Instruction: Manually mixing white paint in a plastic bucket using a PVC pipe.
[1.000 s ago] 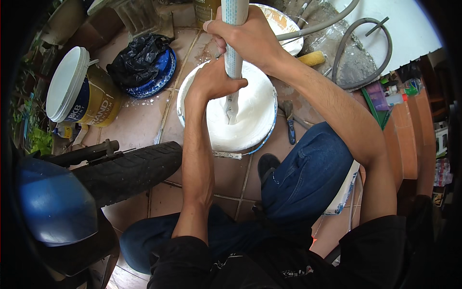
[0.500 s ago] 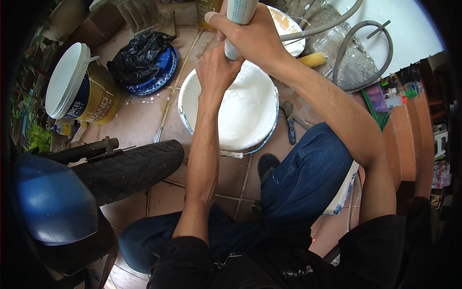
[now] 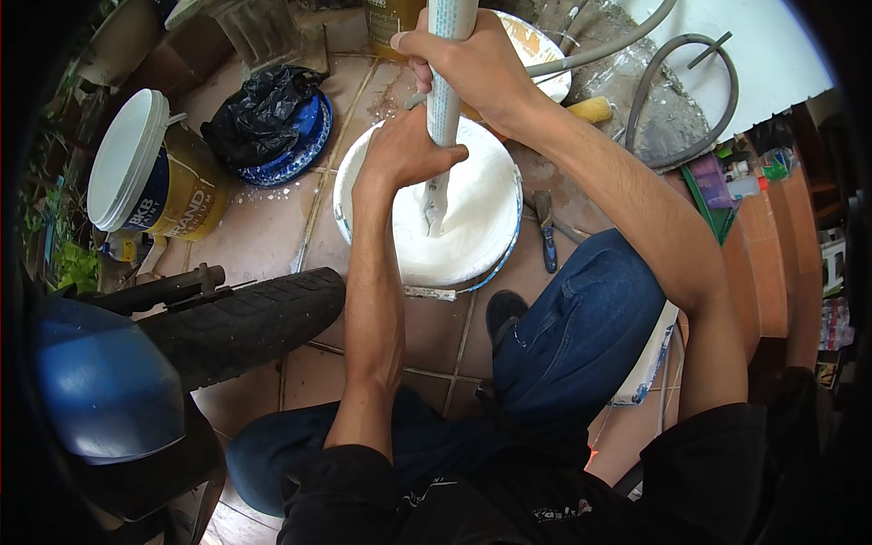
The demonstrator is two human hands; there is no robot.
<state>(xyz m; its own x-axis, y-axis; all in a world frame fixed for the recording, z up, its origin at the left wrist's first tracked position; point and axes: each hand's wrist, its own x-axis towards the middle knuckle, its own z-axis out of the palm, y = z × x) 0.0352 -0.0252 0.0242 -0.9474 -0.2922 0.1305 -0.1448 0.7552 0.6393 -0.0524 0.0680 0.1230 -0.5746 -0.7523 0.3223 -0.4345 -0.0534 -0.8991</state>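
A white pipe (image 3: 443,100) with faint bluish print stands nearly upright, its lower end dipping into thick white paint (image 3: 472,222). The paint fills a round bucket (image 3: 519,204) with a blue-smeared rim, on the tiles before my feet. My right hand (image 3: 486,68) is closed round the pipe higher up. Lower down, just over the bucket, my left hand (image 3: 400,153) is wrapped about it with the thumb lying across the front. The pipe's top end runs out of the picture.
A putty knife (image 3: 547,232) lies right of the bucket. Back left are a yellow-blue paint pail (image 3: 186,195) and a black plastic bag (image 3: 259,113) on a blue lid. A motorcycle tyre (image 3: 250,318) juts in from the left. Behind are a roller (image 3: 590,111) and grey hose (image 3: 734,100).
The pipe's lower end has swung toward me through the paint and now shows below my left hand. That hand has moved slightly nearer, while my right hand has barely shifted.
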